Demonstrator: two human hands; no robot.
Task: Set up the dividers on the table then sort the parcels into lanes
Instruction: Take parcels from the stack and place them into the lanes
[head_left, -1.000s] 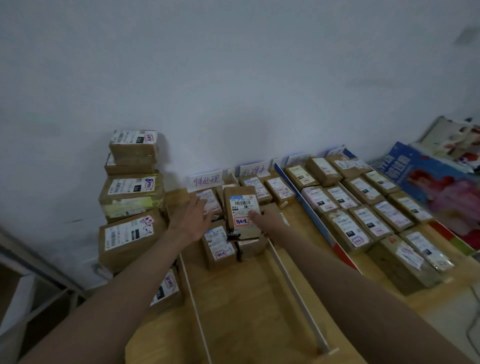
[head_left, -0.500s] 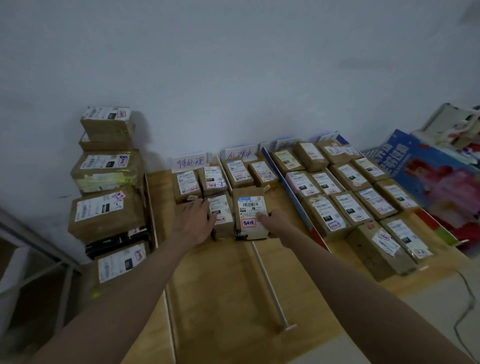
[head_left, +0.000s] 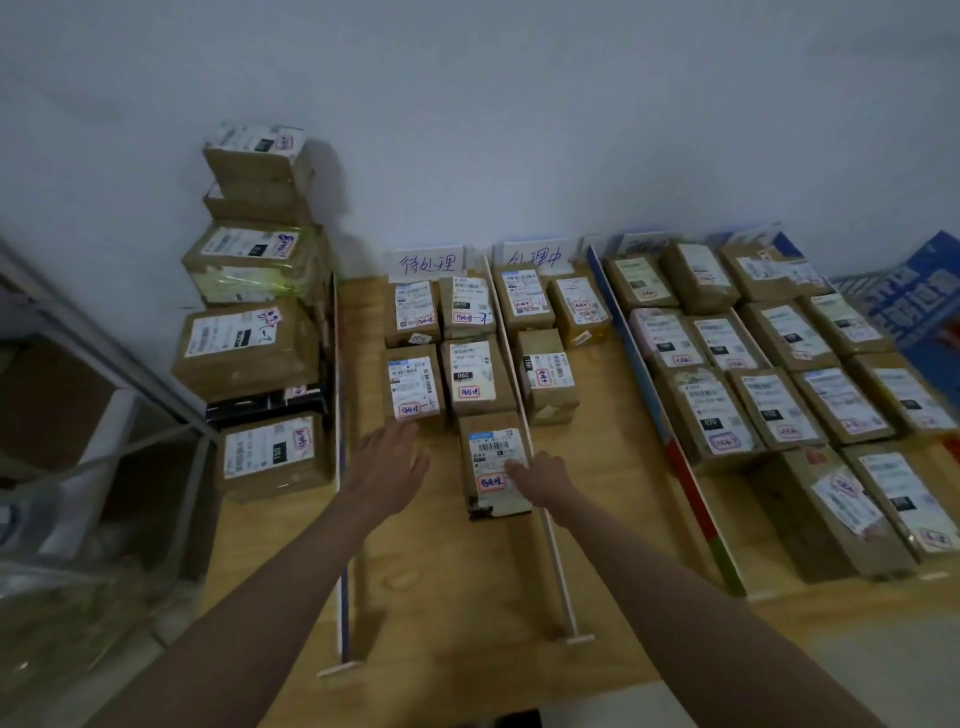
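Observation:
A brown parcel (head_left: 493, 467) with a barcode label lies on the wooden table (head_left: 467, 597), at the front of the left lane and against the middle white divider (head_left: 550, 545). My right hand (head_left: 540, 475) grips its right side, fingers on the label. My left hand (head_left: 387, 467) hovers open just left of it, fingers spread, below another parcel (head_left: 413, 389). A white divider (head_left: 340, 493) bounds the lane on the left. A blue, red and green divider (head_left: 675, 441) stands further right. Handwritten lane cards (head_left: 425, 262) lean on the wall.
Larger parcels (head_left: 249, 353) are stacked left of the table against the wall. A metal shelf frame (head_left: 104, 364) stands at far left. The right lane holds several rows of parcels (head_left: 779, 405). A blue poster (head_left: 924, 301) lies at far right.
The parcel in my right hand has come down from above the others onto the table at the front of the left lane. My left hand has drawn back off the parcels.

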